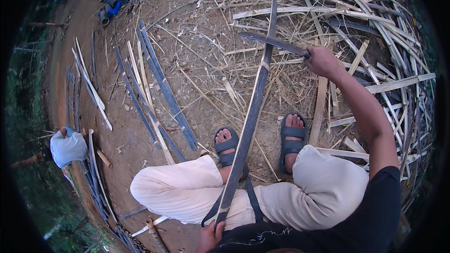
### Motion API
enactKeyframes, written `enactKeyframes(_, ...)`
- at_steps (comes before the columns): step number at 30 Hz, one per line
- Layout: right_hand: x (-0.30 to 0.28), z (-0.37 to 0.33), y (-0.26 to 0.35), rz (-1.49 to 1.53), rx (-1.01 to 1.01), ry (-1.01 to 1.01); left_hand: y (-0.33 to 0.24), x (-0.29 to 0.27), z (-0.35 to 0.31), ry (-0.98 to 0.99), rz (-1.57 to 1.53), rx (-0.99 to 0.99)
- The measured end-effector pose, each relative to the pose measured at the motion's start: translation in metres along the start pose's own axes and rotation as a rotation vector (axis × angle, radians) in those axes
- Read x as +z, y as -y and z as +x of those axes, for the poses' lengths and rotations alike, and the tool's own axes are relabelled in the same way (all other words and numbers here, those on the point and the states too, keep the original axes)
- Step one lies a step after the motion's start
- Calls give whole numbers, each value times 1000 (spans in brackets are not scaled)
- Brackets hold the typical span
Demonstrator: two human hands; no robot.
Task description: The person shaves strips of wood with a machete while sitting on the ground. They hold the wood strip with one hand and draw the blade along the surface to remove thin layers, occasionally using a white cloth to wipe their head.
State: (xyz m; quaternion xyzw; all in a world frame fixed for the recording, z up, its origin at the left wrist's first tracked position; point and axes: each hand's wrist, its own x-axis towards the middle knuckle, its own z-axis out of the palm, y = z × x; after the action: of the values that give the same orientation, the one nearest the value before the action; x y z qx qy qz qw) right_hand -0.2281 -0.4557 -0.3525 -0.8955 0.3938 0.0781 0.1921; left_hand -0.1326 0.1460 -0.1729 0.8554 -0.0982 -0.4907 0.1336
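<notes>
A long, dark-skinned bamboo strip (250,118) runs from my lap up and away over the ground between my feet. Its near end is gripped by my left hand (209,240), close to my body. My right hand (322,62) is closed round the handle of a machete (281,43). The dark blade points left and lies across the upper part of the strip, seemingly against it. Pale cut wood shows on the strip just below the blade. Most of the machete's handle is hidden in my fist.
Split bamboo strips (389,84) pile up on the right. More dark strips (161,84) lie on the dirt at left, with shavings all around. My sandalled feet (294,136) flank the strip. Another person (68,149) bends over at far left; a blue object (114,8) lies beyond.
</notes>
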Motion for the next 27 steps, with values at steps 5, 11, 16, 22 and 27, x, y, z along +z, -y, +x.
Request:
enactKeyframes(5,10,-17,51,-152,-325,94,-3,-3,-13,-61,17,-131)
enactKeyframes(11,8,63,-17,-114,60,-27,-1,-39,-31,128,-137,-294)
enactKeyframes(16,3,81,-26,-43,78,-19,5,-45,-30,86,-153,-301)
enactKeyframes(22,31,-30,88,-28,-507,190,-13,-52,-34,95,-140,-342)
enactKeyframes(27,25,-3,69,-71,-463,217,-10,-59,-32,131,128,-335)
